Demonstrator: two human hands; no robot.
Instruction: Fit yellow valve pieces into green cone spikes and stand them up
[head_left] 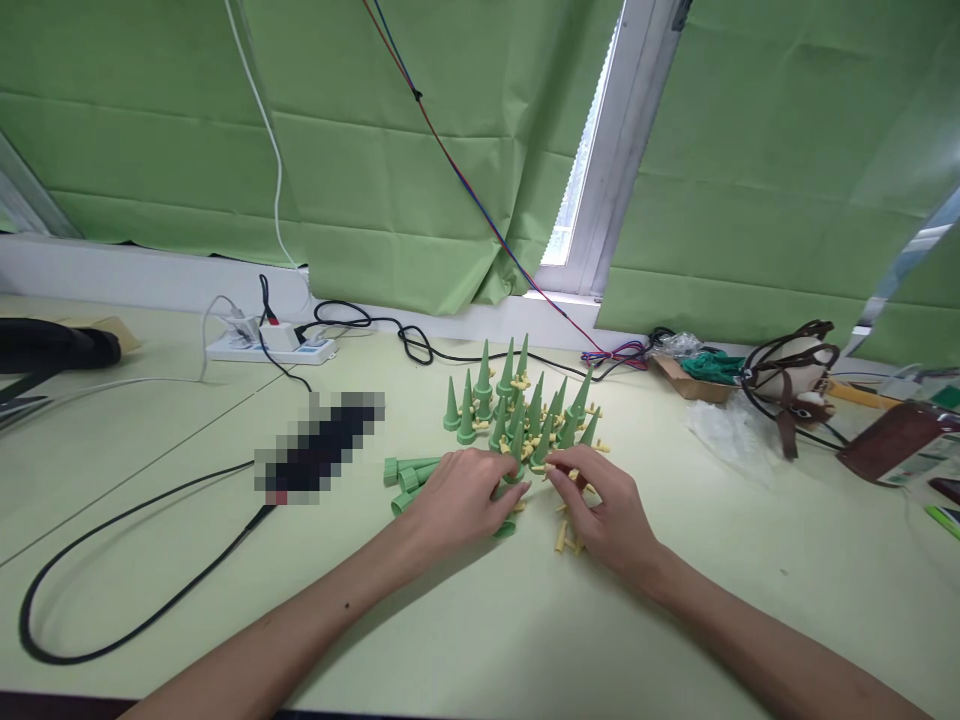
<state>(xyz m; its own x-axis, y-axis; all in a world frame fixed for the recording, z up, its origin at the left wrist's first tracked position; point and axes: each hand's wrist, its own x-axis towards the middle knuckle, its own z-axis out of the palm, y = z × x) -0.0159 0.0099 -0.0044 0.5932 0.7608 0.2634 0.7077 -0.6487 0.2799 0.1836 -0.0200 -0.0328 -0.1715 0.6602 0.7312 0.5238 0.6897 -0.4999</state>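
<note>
Hands meet at the near edge of the cluster of upright green cones (517,405), our landmark on the pale green table (465,640). We note our left hand (457,497) just left of the cluster's front, fingers curled narrow over a green cone lying on its side (505,529). Our right hand (604,505) sits just right of the cluster's front, thumb and forefinger pinched on a small yellow piece (559,470) touching the nearest standing cone. Loose yellow pieces (564,540) lie under that hand. Left of the cluster, several more green cones lie flat (405,470). Farther left, a white power strip (271,346); well right, a brown strapped bag (793,375).
</note>
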